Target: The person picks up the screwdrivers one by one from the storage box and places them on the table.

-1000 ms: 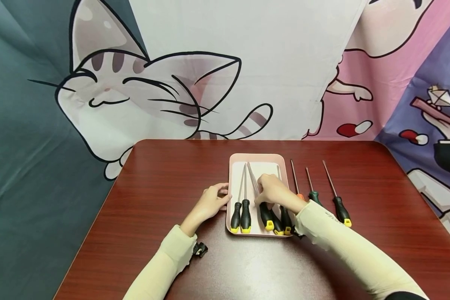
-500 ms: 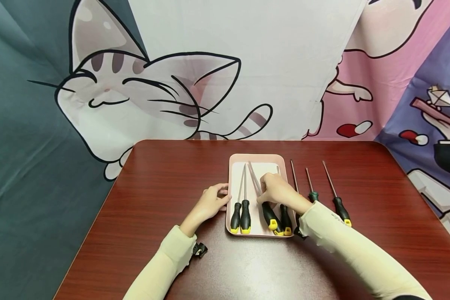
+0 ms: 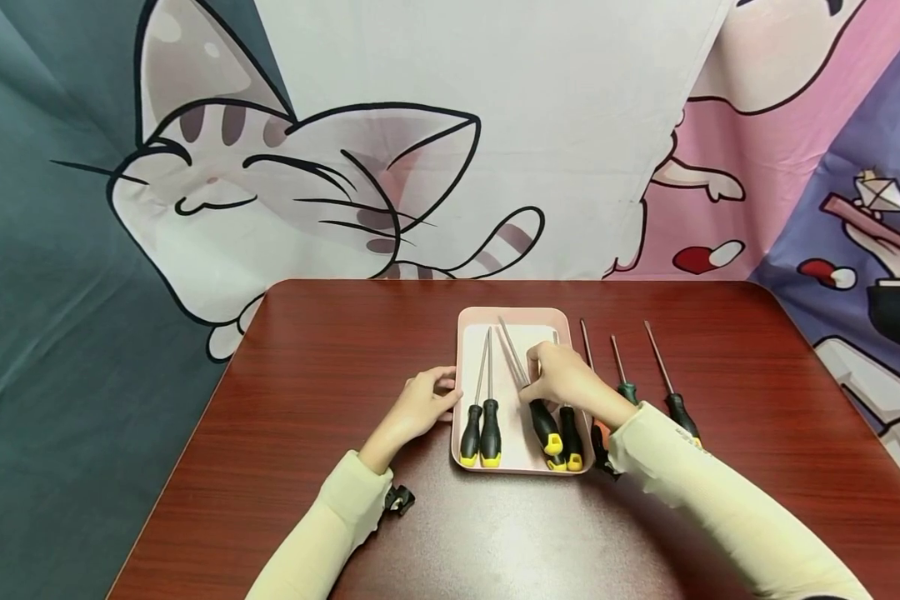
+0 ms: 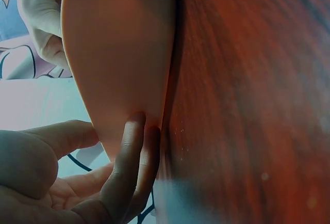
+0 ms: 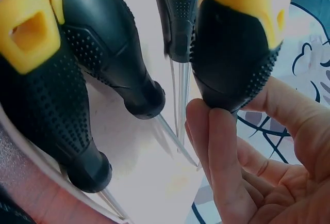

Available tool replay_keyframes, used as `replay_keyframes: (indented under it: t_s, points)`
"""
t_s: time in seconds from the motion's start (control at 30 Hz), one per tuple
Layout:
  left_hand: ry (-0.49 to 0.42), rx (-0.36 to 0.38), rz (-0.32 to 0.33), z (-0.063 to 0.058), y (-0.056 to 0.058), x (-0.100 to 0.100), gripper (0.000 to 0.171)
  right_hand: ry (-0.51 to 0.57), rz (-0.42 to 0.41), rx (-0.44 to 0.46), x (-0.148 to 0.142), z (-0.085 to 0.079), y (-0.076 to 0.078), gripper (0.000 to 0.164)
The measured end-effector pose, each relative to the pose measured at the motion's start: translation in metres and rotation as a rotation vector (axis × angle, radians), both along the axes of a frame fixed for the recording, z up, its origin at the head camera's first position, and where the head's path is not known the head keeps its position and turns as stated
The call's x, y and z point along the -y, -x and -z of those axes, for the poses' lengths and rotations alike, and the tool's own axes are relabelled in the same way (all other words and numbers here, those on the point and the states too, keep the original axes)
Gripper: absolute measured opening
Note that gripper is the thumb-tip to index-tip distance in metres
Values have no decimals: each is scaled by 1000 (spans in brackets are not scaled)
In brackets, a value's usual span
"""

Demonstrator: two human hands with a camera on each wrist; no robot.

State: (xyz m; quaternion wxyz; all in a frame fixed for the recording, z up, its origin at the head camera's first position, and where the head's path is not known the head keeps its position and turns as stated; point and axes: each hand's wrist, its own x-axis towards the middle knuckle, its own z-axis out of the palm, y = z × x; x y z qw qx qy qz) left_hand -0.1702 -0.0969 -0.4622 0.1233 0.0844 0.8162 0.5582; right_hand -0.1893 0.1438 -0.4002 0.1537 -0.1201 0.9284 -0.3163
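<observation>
A pink tray with a white bottom holds several screwdrivers with black-and-yellow handles. My left hand holds the tray's left wall, thumb at the rim and fingers against the outside, as the left wrist view shows. Over the tray's right half, my right hand pinches one screwdriver where shaft meets handle; its shaft points up and left. In the right wrist view its handle stands above the fingertips. Two more screwdrivers lie at the tray's left side. Others lie at its right, one partly hidden beneath the held one.
To the right of the tray on the red-brown table lie an orange-handled screwdriver, a green-handled one and a black-handled one, partly covered by the right sleeve. A cartoon-printed cloth hangs behind.
My right hand has shifted a little to the right with its screwdriver, whose handle now sits nearer those on the tray's right. My left hand has stayed at the tray's wall.
</observation>
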Motion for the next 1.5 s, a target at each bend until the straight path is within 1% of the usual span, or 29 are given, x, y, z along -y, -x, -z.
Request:
replay_keyframes:
  t_s: [0.13, 0.27, 0.5, 0.67, 0.77, 0.87, 1.07, 1.27, 1.5]
  points:
    - [7, -1, -2, -1, 0, 0, 46, 1, 13, -14, -2, -3, 1, 26]
    - [18, -1, -6, -1, 0, 0, 46, 1, 4, -43, -3, -6, 2, 24]
    - [17, -4, -1, 1, 1, 1, 46, 21, 6, -44, -5, -9, 4, 22]
    - [23, -13, 1, 1, 0, 1, 46, 36, 15, -36, -7, -13, 7, 24]
    - [26, -14, 1, 1, 0, 1, 46, 29, 25, -34, -9, -15, 9, 24]
    - [26, -15, -1, 1, 0, 0, 45, 18, 33, -52, -11, -17, 11, 24]
    - [28, -12, -6, -1, -1, 0, 45, 42, 27, -53, -13, -24, 13, 25]
    - [33, -14, 1, 0, -1, 0, 45, 48, 19, -52, -16, -23, 13, 25]
    - [34, 0, -10, -1, -1, 0, 46, 50, 19, -39, -20, -22, 13, 26]
